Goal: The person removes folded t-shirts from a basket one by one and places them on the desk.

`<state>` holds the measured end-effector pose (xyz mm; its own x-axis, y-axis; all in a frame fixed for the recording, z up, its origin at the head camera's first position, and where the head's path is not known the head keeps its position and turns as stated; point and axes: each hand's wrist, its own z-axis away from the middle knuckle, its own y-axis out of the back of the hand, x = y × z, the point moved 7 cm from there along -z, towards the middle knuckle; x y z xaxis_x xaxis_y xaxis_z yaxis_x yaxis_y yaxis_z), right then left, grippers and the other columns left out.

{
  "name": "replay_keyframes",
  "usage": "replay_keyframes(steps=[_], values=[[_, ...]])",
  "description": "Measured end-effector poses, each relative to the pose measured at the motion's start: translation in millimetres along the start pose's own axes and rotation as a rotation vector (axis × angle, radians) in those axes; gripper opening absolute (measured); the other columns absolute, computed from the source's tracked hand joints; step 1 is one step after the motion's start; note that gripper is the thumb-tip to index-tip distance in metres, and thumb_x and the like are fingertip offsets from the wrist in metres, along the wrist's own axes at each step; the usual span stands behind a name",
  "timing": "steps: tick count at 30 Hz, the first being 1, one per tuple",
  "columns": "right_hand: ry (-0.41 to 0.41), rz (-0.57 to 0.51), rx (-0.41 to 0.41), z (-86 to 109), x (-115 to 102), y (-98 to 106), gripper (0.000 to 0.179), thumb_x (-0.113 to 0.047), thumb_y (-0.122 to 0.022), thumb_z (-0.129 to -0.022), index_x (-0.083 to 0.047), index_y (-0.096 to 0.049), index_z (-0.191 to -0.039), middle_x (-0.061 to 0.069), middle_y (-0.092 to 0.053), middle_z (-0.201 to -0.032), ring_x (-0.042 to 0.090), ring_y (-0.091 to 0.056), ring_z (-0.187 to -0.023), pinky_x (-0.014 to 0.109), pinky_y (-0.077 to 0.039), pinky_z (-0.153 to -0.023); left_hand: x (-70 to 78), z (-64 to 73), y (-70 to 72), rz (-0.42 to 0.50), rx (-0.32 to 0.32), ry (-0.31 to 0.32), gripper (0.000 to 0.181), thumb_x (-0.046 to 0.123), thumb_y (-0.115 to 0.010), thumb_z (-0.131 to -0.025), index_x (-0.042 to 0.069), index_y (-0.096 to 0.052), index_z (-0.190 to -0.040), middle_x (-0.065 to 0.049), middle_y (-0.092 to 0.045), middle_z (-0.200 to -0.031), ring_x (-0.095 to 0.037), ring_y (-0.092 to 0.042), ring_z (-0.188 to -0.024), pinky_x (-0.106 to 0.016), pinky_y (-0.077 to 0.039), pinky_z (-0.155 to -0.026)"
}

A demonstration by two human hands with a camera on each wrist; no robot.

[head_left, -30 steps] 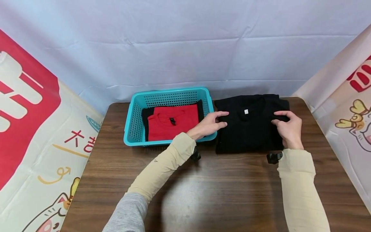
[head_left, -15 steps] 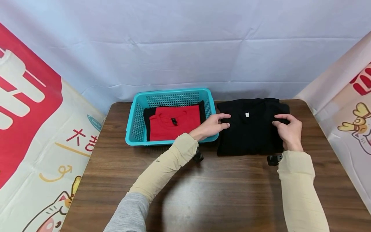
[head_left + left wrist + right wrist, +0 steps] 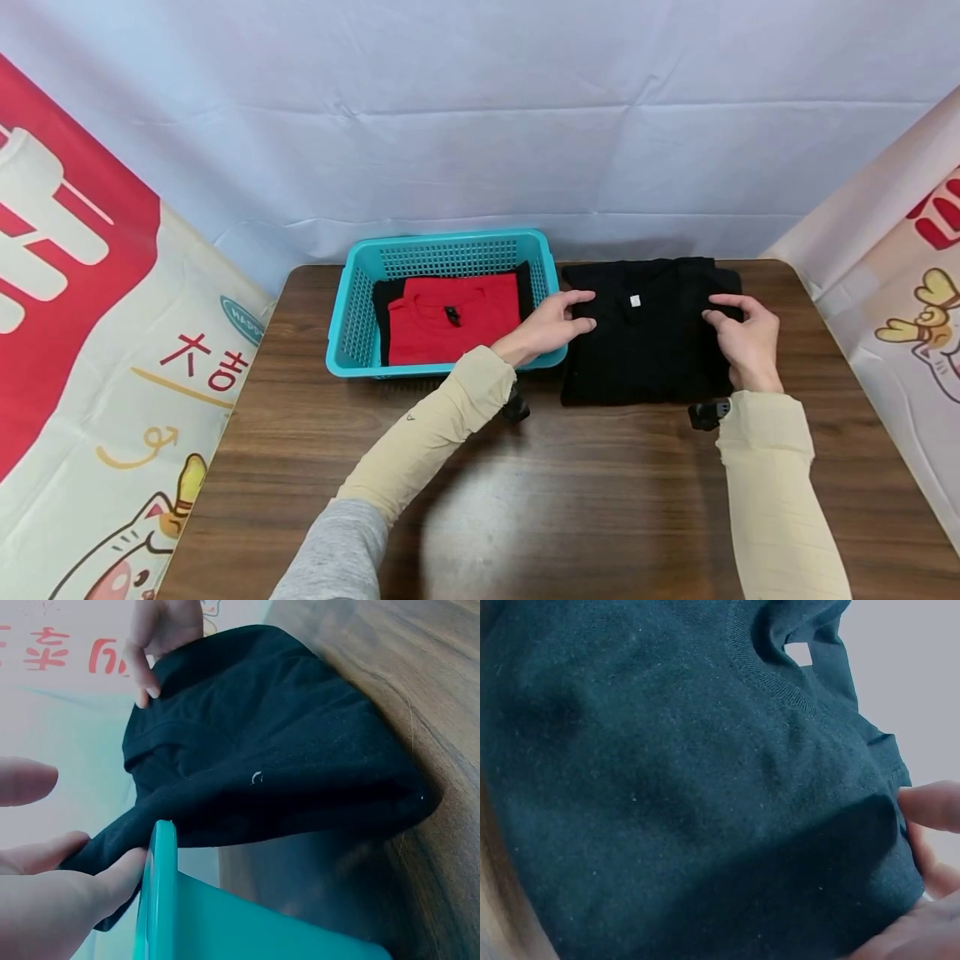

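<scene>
A folded black T-shirt (image 3: 645,350) with a small white neck label lies on the right, beside the basket. My left hand (image 3: 543,327) pinches its left edge between thumb and fingers, close to the basket's right rim; the left wrist view shows the black cloth in that grip. My right hand (image 3: 750,335) holds the opposite edge, and in the right wrist view its thumb (image 3: 934,804) lies on the cloth. Whether the shirt's underside touches the table is hidden.
A turquoise plastic basket (image 3: 339,321) stands to the left, with a folded red T-shirt (image 3: 427,329) on top of black cloth (image 3: 381,308) inside. The wooden table (image 3: 585,500) reaches toward me, and a white curtain (image 3: 480,125) hangs behind.
Both hands keep their grip. The black T-shirt and hands have come slightly toward me, and its label sits a little lower in the head view. The basket's contents look the same.
</scene>
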<state>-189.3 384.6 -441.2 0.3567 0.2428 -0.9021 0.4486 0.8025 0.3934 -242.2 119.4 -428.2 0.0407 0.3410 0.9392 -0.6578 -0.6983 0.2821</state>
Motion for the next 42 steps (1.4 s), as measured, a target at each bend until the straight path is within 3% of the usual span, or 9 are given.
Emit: replay_keyframes(steps=[4, 7, 11, 15, 17, 21, 27, 36, 42], values=[[0.003, -0.023, -0.002, -2.3, 0.1, -1.4, 0.033, -0.015, -0.057, -0.094, -0.009, -0.060, -0.126, 0.001, -0.045, -0.138, 0.013, -0.036, -0.127, 0.017, -0.035, -0.090, -2.0, 0.0, 0.6, 0.028, 0.005, 0.023, 0.052, 0.018, -0.055, -0.098, 0.015, -0.039, -0.148, 0.001, -0.039, -0.061, -0.016, -0.030, -0.050, -0.027, -0.037, -0.061], [0.010, -0.008, -0.014, -3.3, 0.5, -3.2, 0.034, -0.015, -0.055, -0.095, -0.009, -0.059, -0.128, 0.005, -0.041, -0.145, 0.013, -0.033, -0.132, 0.020, -0.034, -0.096, -5.0, 0.2, 1.8, 0.042, 0.014, 0.049, 0.052, 0.019, -0.055, -0.099, 0.018, -0.039, -0.149, -0.002, -0.060, -0.105, -0.017, -0.057, -0.082, -0.028, -0.048, -0.082], [0.040, 0.032, -0.021, -4.1, -0.4, -5.1, 0.034, -0.016, -0.053, -0.096, -0.008, -0.059, -0.128, 0.008, -0.046, -0.140, 0.013, -0.039, -0.125, 0.020, -0.037, -0.094, -8.8, 1.4, 5.2, 0.078, 0.053, 0.076, 0.050, 0.016, -0.053, -0.099, 0.017, -0.040, -0.148, 0.000, -0.030, -0.157, -0.023, -0.038, -0.141, -0.038, -0.041, -0.109], [0.093, 0.029, 0.009, -5.0, -6.2, -5.4, 0.029, -0.013, -0.054, -0.095, -0.008, -0.063, -0.121, -0.008, -0.057, -0.104, 0.002, -0.049, -0.096, 0.012, -0.040, -0.077, -10.3, 5.7, 11.4, 0.131, 0.140, 0.085, 0.042, 0.012, -0.050, -0.100, 0.016, -0.048, -0.142, -0.001, -0.034, -0.155, -0.020, -0.039, -0.141, -0.035, -0.045, -0.104], [0.111, 0.009, 0.026, -5.5, -9.7, -4.9, 0.022, -0.013, -0.055, -0.094, -0.013, -0.066, -0.113, -0.017, -0.054, -0.092, -0.003, -0.049, -0.085, 0.010, -0.040, -0.072, -10.2, 8.9, 15.6, 0.154, 0.183, 0.081, 0.039, 0.011, -0.049, -0.100, 0.017, -0.051, -0.138, -0.001, -0.039, -0.152, -0.020, -0.048, -0.133, -0.029, -0.050, -0.088], [0.126, -0.037, 0.037, -6.2, -15.0, -5.8, 0.017, -0.012, -0.057, -0.094, -0.018, -0.066, -0.106, -0.020, -0.056, -0.088, -0.005, -0.051, -0.083, 0.008, -0.042, -0.069, -10.5, 15.2, 27.0, 0.171, 0.240, 0.067, 0.036, 0.014, -0.049, -0.100, 0.018, -0.055, -0.135, -0.003, -0.049, -0.144, -0.022, -0.057, -0.115, -0.026, -0.044, -0.072], [0.154, -0.088, 0.011, -6.2, -19.8, -11.4, 0.013, -0.010, -0.061, -0.092, -0.013, -0.066, -0.103, -0.021, -0.061, -0.081, -0.004, -0.056, -0.075, 0.008, -0.046, -0.065, -11.8, 24.1, 46.0, 0.227, 0.273, 0.032, 0.036, 0.010, -0.051, -0.099, 0.010, -0.055, -0.135, -0.012, -0.055, -0.135, -0.026, -0.058, -0.118, -0.038, -0.049, -0.101], [0.159, -0.241, -0.064, -3.4, -25.2, -27.1, 0.006, -0.014, -0.063, -0.092, -0.017, -0.068, -0.090, -0.013, -0.065, -0.075, -0.001, -0.063, -0.064, 0.011, -0.051, -0.062, -16.8, 30.9, 63.3, 0.318, 0.253, 0.014, 0.033, 0.009, -0.052, -0.099, 0.004, -0.056, -0.131, -0.017, -0.063, -0.123, -0.027, -0.066, -0.107, -0.033, -0.054, -0.093], [0.181, -0.216, -0.099, 1.5, -35.1, -47.8, 0.007, -0.018, -0.061, -0.094, -0.017, -0.067, -0.092, -0.014, -0.065, -0.073, 0.000, -0.064, -0.065, 0.013, -0.053, -0.064, -16.5, 45.4, 74.1, 0.378, 0.206, 0.002, 0.032, 0.013, -0.054, -0.098, 0.004, -0.057, -0.129, -0.015, -0.065, -0.115, -0.040, -0.063, -0.110, -0.041, -0.053, -0.094]])
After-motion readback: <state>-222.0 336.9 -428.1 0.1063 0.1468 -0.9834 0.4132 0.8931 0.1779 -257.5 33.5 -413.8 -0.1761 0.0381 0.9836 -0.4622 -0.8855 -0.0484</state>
